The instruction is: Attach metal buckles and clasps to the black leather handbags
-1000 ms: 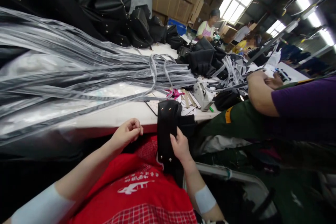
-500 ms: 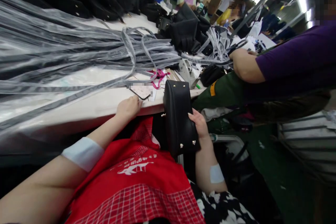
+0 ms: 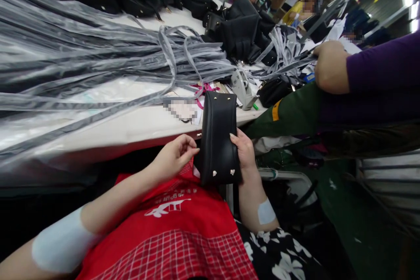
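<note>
A small black handbag (image 3: 217,138) with metal studs on its base stands on end between the table edge and my lap. My right hand (image 3: 243,151) grips its right side, fingers wrapped round it. My left hand (image 3: 175,155) is at the bag's left edge, fingers curled and touching it. A red apron (image 3: 170,232) covers my lap below.
The white table (image 3: 131,129) carries a big heap of grey plastic-wrapped straps (image 3: 98,61), a pink ribbon (image 3: 201,89), a tape dispenser (image 3: 243,89) and piles of black bags (image 3: 243,33). A co-worker's arm in a purple sleeve (image 3: 377,70) reaches over at right.
My left hand left the table edge and came to the bag's left side. The bag turned so its studded base faces me, held lower over my lap.
</note>
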Tool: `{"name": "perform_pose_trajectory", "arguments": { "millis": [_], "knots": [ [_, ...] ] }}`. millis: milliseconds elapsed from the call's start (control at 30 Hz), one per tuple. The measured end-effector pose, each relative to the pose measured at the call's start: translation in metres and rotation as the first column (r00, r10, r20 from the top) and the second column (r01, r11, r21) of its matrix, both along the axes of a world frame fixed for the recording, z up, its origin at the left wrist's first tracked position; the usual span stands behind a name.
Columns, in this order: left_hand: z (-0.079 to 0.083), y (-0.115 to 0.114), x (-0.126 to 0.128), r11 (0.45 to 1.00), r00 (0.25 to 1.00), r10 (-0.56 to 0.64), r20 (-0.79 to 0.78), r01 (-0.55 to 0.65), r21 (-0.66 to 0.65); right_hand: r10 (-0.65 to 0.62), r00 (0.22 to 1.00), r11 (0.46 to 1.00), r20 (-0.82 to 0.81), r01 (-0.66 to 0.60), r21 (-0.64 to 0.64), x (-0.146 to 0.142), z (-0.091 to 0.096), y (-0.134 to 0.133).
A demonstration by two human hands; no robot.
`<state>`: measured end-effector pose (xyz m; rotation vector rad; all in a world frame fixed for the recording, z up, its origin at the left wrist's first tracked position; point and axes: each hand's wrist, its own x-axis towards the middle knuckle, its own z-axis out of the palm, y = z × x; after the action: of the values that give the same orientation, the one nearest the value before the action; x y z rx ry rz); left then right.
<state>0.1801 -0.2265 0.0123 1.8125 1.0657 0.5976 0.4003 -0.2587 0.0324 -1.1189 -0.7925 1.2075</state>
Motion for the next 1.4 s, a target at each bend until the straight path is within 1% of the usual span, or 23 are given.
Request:
{"name": "perform_pose_trajectory", "arguments": {
  "millis": [33,100,167,233,267,367,433,500,533,600,667,733,767,800,833,867,933,1033,1133,1200,1300,1333,1400],
  "knots": [
    [0.007,-0.011,-0.001,1.0,0.997,-0.023,0.071,0.022,0.014,-0.002,1.0,1.0,0.01,0.002,0.0,-0.003,0.0,0.002],
    [0.018,-0.027,-0.004,0.991,0.992,-0.091,0.087,0.081,0.104,0.009,0.999,1.0,0.033,-0.009,-0.002,-0.011,0.0,0.007],
    [0.023,-0.032,-0.007,0.962,0.981,-0.192,0.013,0.185,0.202,0.023,0.998,1.0,0.057,-0.023,0.005,-0.018,0.001,0.012],
    [0.023,-0.032,-0.009,0.917,0.953,-0.292,-0.073,0.301,0.26,0.026,0.997,0.999,0.073,-0.028,0.017,-0.024,0.002,0.015],
    [0.022,-0.031,-0.01,0.895,0.939,-0.324,-0.118,0.344,0.284,0.024,0.997,1.0,0.076,-0.026,0.017,-0.027,0.001,0.016],
    [0.019,-0.028,-0.01,0.843,0.906,-0.336,-0.257,0.411,0.346,0.01,0.997,1.0,0.071,-0.01,0.002,-0.031,-0.001,0.018],
    [0.017,-0.027,-0.009,0.824,0.89,-0.328,-0.316,0.434,0.365,-0.003,0.998,1.0,0.061,0.002,0.004,-0.032,-0.003,0.018],
    [0.016,-0.027,-0.01,0.827,0.891,-0.33,-0.313,0.432,0.359,-0.004,0.999,1.0,0.047,0.004,0.019,-0.033,-0.004,0.017],
    [0.017,-0.027,-0.011,0.842,0.901,-0.334,-0.275,0.417,0.342,0.0,0.999,1.0,0.043,-0.001,0.026,-0.032,-0.003,0.017],
    [0.022,-0.027,-0.014,0.898,0.938,-0.323,-0.126,0.346,0.274,0.007,0.999,0.999,0.045,-0.008,0.032,-0.032,-0.001,0.017],
    [0.029,-0.027,-0.017,0.957,0.96,-0.265,0.091,0.25,0.15,0.007,0.998,0.999,0.056,-0.009,0.032,-0.031,0.001,0.017],
    [0.036,-0.026,-0.016,0.981,0.947,-0.19,0.259,0.194,0.011,0.001,0.997,1.0,0.072,-0.003,0.03,-0.033,0.003,0.018],
    [0.038,-0.026,-0.014,0.982,0.942,-0.164,0.293,0.183,-0.039,-0.004,0.997,1.0,0.08,0.002,0.027,-0.034,0.003,0.018],
    [0.04,-0.027,-0.011,0.982,0.943,-0.151,0.295,0.177,-0.064,-0.009,0.996,1.0,0.088,0.008,0.021,-0.035,0.002,0.019],
    [0.04,-0.027,-0.007,0.984,0.95,-0.146,0.275,0.168,-0.059,-0.017,0.995,1.0,0.094,0.015,0.015,-0.037,0.001,0.02],
    [0.04,-0.028,-0.003,0.987,0.959,-0.15,0.241,0.161,-0.024,-0.021,0.995,1.0,0.097,0.02,0.008,-0.039,0.0,0.021],
    [0.037,-0.03,0.005,0.98,0.969,-0.182,0.168,0.166,0.106,-0.031,0.995,1.0,0.09,0.03,0.004,-0.042,-0.003,0.024],
    [0.03,-0.032,0.012,0.933,0.975,-0.22,0.024,0.203,0.298,-0.044,0.995,0.999,0.093,0.044,-0.003,-0.045,-0.006,0.027],
    [0.024,-0.034,0.017,0.895,0.973,-0.203,-0.108,0.23,0.382,-0.05,0.991,0.998,0.127,0.053,-0.02,-0.046,-0.01,0.029],
    [0.021,-0.036,0.019,0.884,0.966,-0.201,-0.161,0.25,0.395,-0.054,0.989,0.998,0.138,0.056,-0.015,-0.048,-0.012,0.029],
    [0.024,-0.039,0.021,0.891,0.959,-0.205,-0.196,0.266,0.368,-0.055,0.991,0.998,0.125,0.055,0.005,-0.05,-0.012,0.027],
    [0.027,-0.04,0.02,0.898,0.958,-0.228,-0.173,0.276,0.343,-0.046,0.992,0.999,0.115,0.046,0.008,-0.049,-0.01,0.026],
    [0.031,-0.038,0.013,0.922,0.963,-0.263,-0.062,0.27,0.278,-0.021,0.995,1.0,0.095,0.021,0.003,-0.042,-0.005,0.022]
  ]
}}
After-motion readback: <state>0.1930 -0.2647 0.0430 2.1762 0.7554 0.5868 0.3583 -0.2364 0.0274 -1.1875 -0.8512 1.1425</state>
